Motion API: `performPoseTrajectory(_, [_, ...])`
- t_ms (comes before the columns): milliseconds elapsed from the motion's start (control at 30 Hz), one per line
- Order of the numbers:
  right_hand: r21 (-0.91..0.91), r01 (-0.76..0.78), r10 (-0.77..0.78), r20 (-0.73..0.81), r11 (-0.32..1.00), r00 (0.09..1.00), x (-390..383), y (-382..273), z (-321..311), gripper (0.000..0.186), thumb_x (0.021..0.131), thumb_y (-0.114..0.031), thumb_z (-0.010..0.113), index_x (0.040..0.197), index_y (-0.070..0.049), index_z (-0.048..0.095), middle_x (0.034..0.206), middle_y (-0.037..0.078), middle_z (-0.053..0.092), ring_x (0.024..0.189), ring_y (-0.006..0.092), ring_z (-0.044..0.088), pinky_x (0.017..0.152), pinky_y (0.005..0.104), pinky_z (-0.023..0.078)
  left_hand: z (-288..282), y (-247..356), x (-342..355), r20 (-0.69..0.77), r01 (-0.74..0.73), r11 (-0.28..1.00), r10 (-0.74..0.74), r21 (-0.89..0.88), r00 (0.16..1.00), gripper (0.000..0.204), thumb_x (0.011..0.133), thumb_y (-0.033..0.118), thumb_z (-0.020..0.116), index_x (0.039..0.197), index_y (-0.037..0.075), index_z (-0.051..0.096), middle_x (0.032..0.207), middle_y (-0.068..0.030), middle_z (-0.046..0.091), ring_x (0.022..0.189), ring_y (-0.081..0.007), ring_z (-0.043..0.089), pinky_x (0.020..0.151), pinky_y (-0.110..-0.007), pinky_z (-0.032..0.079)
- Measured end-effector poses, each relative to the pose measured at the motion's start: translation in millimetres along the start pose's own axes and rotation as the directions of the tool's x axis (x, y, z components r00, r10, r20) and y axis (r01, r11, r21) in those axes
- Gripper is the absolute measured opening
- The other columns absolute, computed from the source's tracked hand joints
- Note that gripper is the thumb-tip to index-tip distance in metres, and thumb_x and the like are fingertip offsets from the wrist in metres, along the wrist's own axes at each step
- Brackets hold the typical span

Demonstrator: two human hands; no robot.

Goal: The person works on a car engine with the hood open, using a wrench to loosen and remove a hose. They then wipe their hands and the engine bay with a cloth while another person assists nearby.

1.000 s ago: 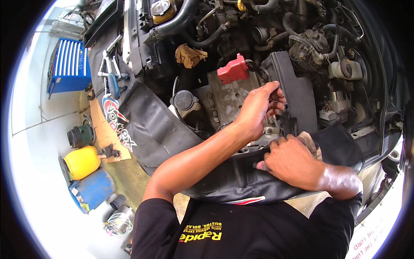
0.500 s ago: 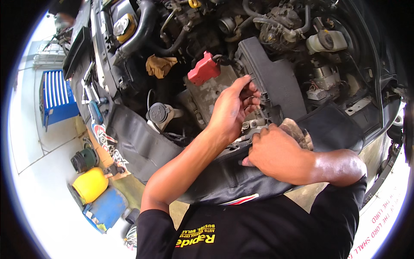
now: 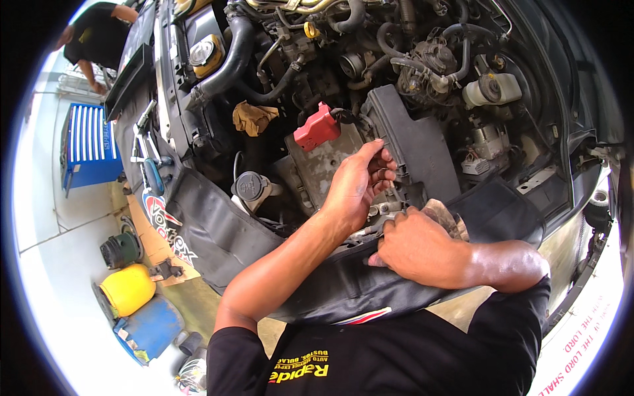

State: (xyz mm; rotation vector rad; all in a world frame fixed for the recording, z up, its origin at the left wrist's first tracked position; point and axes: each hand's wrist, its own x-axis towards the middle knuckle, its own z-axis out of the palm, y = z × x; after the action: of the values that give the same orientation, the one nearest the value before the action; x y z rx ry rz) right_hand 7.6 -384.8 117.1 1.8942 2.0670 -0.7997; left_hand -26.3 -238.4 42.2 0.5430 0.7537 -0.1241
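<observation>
My left hand is over the engine bay, fingers curled and thumb tip at the side of a long black plastic cover. Whatever its fingers pinch is too small to make out. Closed and knuckles up, my right hand is at the front edge of the bay. What sits in its grip is hidden. A brownish crumpled cloth shows just behind that hand; I cannot tell whether the hand holds it. Left of the cover are a red terminal cover and a flat grey metal tray.
Black fender covers drape the car's front edge. Hand tools lie on the left side. A crumpled brown paper and a capped filler neck are in the bay. Another person stands at the far left, beyond a blue tool cabinet.
The view has shifted, so the engine bay appears lower and more of the other person shows at upper left. Both my hands keep nearly the same pose and place on the car.
</observation>
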Motion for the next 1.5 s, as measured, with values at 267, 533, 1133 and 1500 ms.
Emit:
performPoseTrajectory(267, [0.051, 0.005, -0.006, 0.020, 0.999, 1.000, 1.5, 0.0, 1.8, 0.052, 0.097, -0.048, 0.057, 0.078, -0.003, 0.075, 0.080, 0.013, 0.069, 0.077, 0.0274, 0.069, 0.072, 0.0400, 0.051, -2.0, -0.6, 1.7, -0.008, -0.012, 1.000, 0.012, 0.000, 1.000, 0.023, 0.101, 0.033, 0.061, 0.089, 0.014, 0.062, 0.083, 0.0016, 0.065, 0.072, -0.0091, 0.060, 0.070, -0.025, 0.047])
performPoseTrajectory(533, [0.047, 0.007, -0.008, 0.018, 0.999, 1.000, 0.9, -0.3, -1.8, 0.051, 0.097, -0.047, 0.058, 0.076, -0.003, 0.074, 0.080, 0.014, 0.070, 0.078, 0.0281, 0.070, 0.072, 0.0399, 0.051, -2.2, -0.1, 2.0, -0.008, -0.009, 1.000, 0.009, 0.001, 1.000, 0.024, 0.101, 0.034, 0.061, 0.089, 0.014, 0.062, 0.083, 0.0014, 0.065, 0.071, -0.0086, 0.060, 0.069, -0.024, 0.047])
performPoseTrajectory(1133, [0.107, 0.020, -0.021, 0.011, 0.994, 1.000, 0.0, 1.6, 5.2, 0.051, 0.096, -0.048, 0.059, 0.078, -0.002, 0.074, 0.081, 0.014, 0.071, 0.079, 0.0270, 0.070, 0.070, 0.0397, 0.052, -1.1, -0.3, 3.3, -0.020, 0.003, 1.000, -0.003, 0.022, 1.000, 0.025, 0.102, 0.034, 0.058, 0.086, 0.016, 0.060, 0.083, 0.0017, 0.064, 0.072, -0.0101, 0.059, 0.071, -0.026, 0.046])
performPoseTrajectory(1500, [0.078, 0.019, -0.020, 0.009, 0.997, 1.000, -0.7, 2.1, 5.8, 0.052, 0.095, -0.049, 0.059, 0.077, -0.003, 0.075, 0.076, 0.014, 0.071, 0.074, 0.0275, 0.071, 0.067, 0.0402, 0.053, 0.6, -0.7, 1.7, -0.004, 0.014, 1.000, -0.014, 0.008, 1.000, 0.023, 0.102, 0.033, 0.059, 0.086, 0.015, 0.058, 0.083, 0.0016, 0.062, 0.071, -0.0106, 0.058, 0.070, -0.026, 0.047])
